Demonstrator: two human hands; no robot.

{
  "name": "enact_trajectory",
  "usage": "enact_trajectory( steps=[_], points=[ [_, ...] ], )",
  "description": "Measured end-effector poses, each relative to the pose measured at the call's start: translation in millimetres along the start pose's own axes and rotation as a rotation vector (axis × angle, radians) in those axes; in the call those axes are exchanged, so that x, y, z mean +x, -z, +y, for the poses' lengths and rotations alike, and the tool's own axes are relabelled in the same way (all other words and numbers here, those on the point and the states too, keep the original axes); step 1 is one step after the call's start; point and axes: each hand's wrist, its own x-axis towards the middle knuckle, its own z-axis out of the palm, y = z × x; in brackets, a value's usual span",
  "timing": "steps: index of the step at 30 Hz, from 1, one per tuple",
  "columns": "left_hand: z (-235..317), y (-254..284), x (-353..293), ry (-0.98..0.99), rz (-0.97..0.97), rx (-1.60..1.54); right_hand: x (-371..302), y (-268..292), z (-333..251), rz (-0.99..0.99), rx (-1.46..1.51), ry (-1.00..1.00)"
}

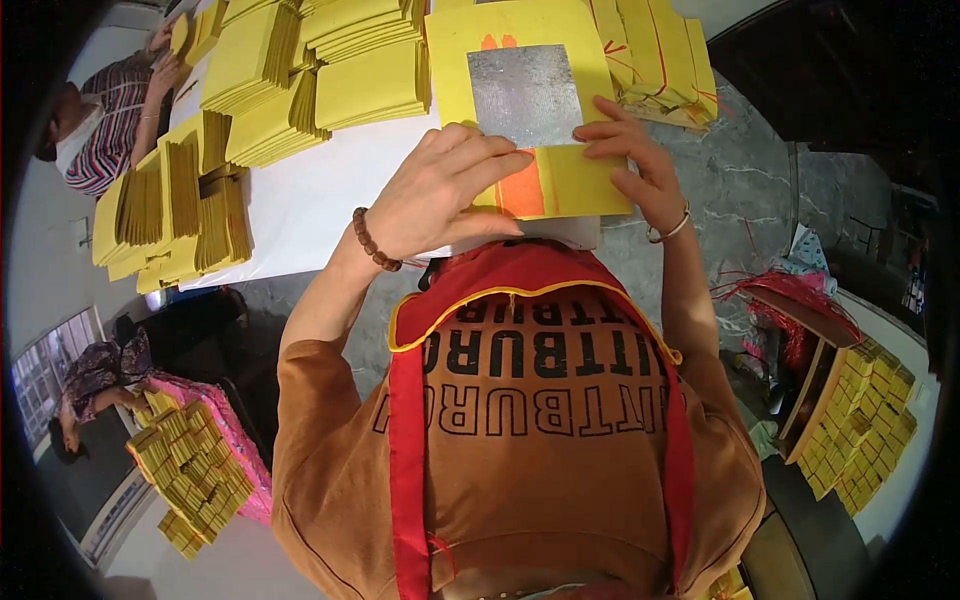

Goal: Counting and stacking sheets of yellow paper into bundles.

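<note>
While the left hand [430, 182], thumb apart, and the spread right hand [645, 170] lay on the yellow paper [525, 100], we judged even pressure best for folding.

left grip [430, 195] palm-down, pointing rightward; right grip [648, 172] spread, bent, angled leftward

The left hand's grip [440, 185] is resting on a yellow sheet [447, 80] bearing a silver square [520, 92]; the right hand's grip [643, 165] is touching its right side. Yellow paper stacks [370, 88] are standing on the white tabletop [300, 195]. At upper left, another person [115, 120] is handling yellow paper.
</note>
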Motion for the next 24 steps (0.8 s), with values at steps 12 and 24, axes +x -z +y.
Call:
enact_trajectory(
  steps=[12,24],
  points=[
    [5.0,1.9,-5.7,-0.054,0.023,0.079,-1.1,-4.5,-0.2,0.06,-0.013,-0.061],
    [5.2,4.2,-11.5,-0.093,0.063,0.13,0.0,3.9,4.3,-0.016,0.053,0.003]
  ],
)
